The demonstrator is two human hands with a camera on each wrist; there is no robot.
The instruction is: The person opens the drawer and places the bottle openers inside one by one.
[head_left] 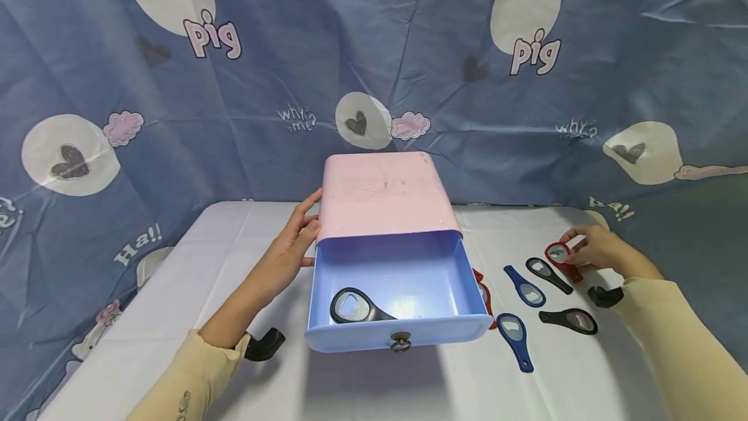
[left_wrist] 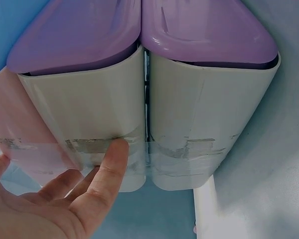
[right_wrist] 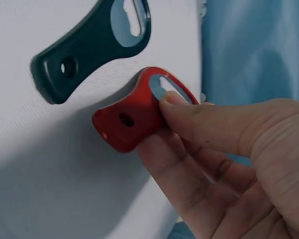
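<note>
My right hand (head_left: 598, 249) pinches a red bottle opener (right_wrist: 132, 112) between thumb and fingers, at the right of the table. Near it lie a black bottle opener (head_left: 549, 275), a blue one (head_left: 525, 286), another black one (head_left: 569, 321) and a larger blue one (head_left: 515, 342). My left hand (head_left: 286, 255) rests with extended fingers against the left side of a pink drawer box (head_left: 386, 193). Its blue drawer (head_left: 380, 265) is pulled out, and a black bottle opener (head_left: 356, 307) lies inside near the front.
Red bottle openers (head_left: 485, 301) are partly hidden behind the drawer's right side. A small ring pull (head_left: 400, 343) hangs on the drawer front. In the left wrist view, cream casings (left_wrist: 94, 104) with purple parts (left_wrist: 84, 35) and clear tape show. Blue printed cloth (head_left: 280, 70) hangs behind the white table (head_left: 374, 388).
</note>
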